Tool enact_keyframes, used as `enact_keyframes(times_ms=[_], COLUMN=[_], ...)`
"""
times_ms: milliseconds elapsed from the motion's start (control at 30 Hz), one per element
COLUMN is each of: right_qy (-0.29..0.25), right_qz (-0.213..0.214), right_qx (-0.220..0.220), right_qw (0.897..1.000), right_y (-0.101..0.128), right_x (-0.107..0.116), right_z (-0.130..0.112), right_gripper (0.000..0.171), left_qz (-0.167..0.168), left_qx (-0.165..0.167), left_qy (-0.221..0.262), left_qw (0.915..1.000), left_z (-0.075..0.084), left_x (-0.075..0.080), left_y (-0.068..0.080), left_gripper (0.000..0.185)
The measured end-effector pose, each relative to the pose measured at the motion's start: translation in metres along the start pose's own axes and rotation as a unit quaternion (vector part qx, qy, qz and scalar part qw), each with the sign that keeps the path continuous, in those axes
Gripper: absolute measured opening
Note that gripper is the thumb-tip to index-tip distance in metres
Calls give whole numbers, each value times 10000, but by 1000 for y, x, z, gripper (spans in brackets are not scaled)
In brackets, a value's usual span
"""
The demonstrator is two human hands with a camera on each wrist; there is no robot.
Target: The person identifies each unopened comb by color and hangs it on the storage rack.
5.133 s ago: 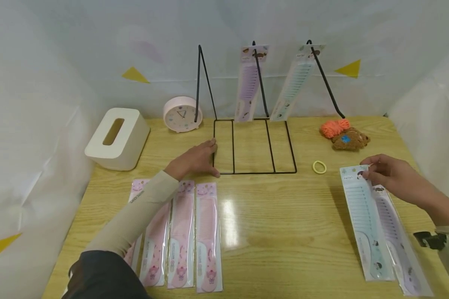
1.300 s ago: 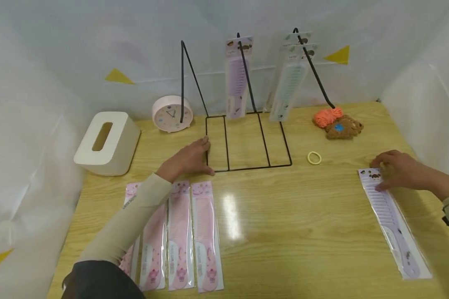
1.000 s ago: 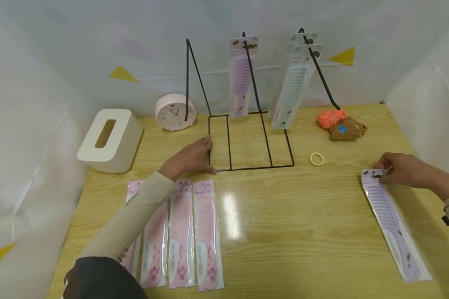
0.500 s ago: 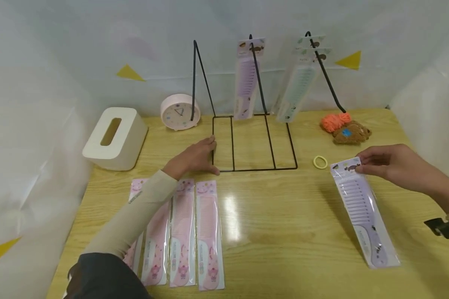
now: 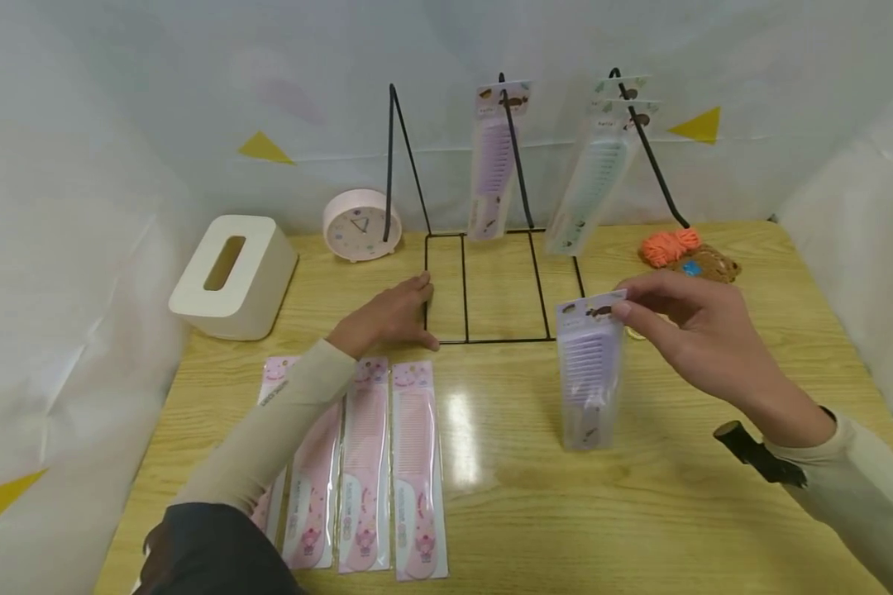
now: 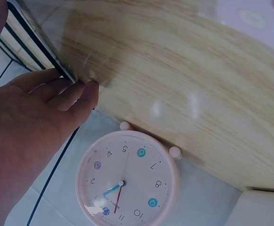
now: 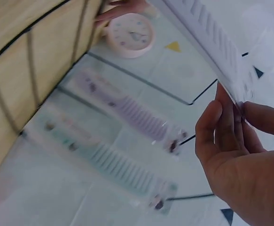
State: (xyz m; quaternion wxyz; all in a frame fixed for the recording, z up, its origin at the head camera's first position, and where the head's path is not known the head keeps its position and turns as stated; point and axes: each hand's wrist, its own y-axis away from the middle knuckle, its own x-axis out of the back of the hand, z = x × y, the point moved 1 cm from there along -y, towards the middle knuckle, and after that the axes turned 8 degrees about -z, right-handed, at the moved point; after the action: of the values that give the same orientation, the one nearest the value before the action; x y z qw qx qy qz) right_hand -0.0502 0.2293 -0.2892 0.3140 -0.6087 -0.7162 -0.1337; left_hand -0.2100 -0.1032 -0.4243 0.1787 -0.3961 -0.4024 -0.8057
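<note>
A packaged purple comb hangs from my right hand, pinched at the top corner of its card between thumb and fingers, in front of the black wire rack. Against the left side of the rack's base rests my left hand, thumb and fingers spread along the wire. Another packaged purple comb hangs on the rack's middle hook. Packaged green combs hang one before the other on the right hook. The left hook carries nothing. In the right wrist view, the held comb crosses the top.
Several packaged pink combs lie at the front left, partly under the left sleeve. Behind stand a white tissue box and a pink clock. Orange yarn and a brown knitted thing lie at right; the right hand mostly covers a yellow ring.
A second green comb has gone onto the right hook. The right hand has picked up the purple comb from the table's right side and carried it left towards the rack. The left hand stays put.
</note>
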Motion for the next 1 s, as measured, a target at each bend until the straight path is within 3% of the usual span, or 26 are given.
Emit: enact_keyframes(times_ms=[133,333,700,1000], right_qy=[-239,-604,-1016,-381], right_qz=[259,565,747,936], right_qx=[498,814,536,98], right_qw=[9981,9932,9906,9948], right_y=[-19,-48,-69,-95], right_x=[-17,-23,-27,-31], right_z=[-20,-40,-42,-35], right_gripper=[13,11,12,19], left_qz=[-36,-25,-63,-76], left_qx=[58,85,32,52], left_qy=[4,-20,-63,11], left_qw=[10000,10000,10000,10000], left_z=[1,-1,-3,-2], left_x=[1,0,0,1], left_y=[1,2,1,3], left_gripper=[112,112,112,111])
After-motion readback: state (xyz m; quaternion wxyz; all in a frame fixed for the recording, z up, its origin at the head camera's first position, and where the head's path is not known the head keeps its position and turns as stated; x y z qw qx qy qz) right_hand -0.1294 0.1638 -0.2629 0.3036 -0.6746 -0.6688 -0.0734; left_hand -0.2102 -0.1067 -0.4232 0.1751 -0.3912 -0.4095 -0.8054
